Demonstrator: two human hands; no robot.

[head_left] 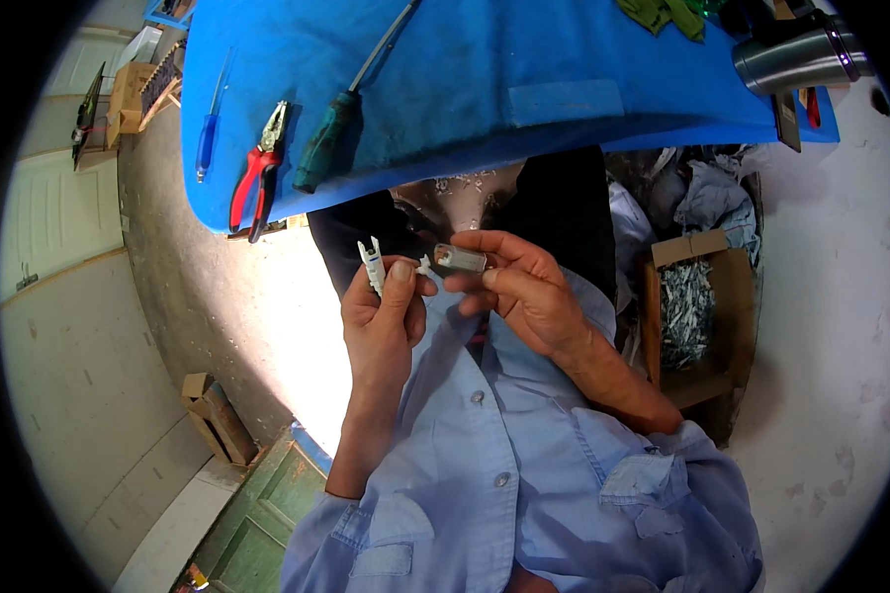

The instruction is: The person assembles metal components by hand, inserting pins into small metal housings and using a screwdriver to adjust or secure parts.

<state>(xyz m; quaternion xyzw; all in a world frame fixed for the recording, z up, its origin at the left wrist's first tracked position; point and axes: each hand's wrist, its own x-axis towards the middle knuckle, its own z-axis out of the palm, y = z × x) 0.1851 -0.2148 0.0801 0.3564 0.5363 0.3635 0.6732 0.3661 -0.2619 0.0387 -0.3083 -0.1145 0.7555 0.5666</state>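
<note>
Over my lap, my left hand (391,301) is closed around a white plastic part (372,265) with a forked upper end, gripped by the thumb against the fingers. A smaller white piece (424,265) pokes out beside its fingertips, toward the other hand. My right hand (524,287) pinches a clear plastic piece (461,259), roughly box-shaped, between thumb and fingers. A small brownish bit shows at its left end; I cannot make out what it is. The two hands are close together, and a narrow gap separates the clear piece from the small white one.
On the blue-covered table (465,84) lie red-handled pliers (258,178), a green-handled screwdriver (328,138) and a blue screwdriver (208,143). A steel flask (796,61) lies at the far right. An open cardboard box (737,306) of small metallic-looking pieces stands to my right.
</note>
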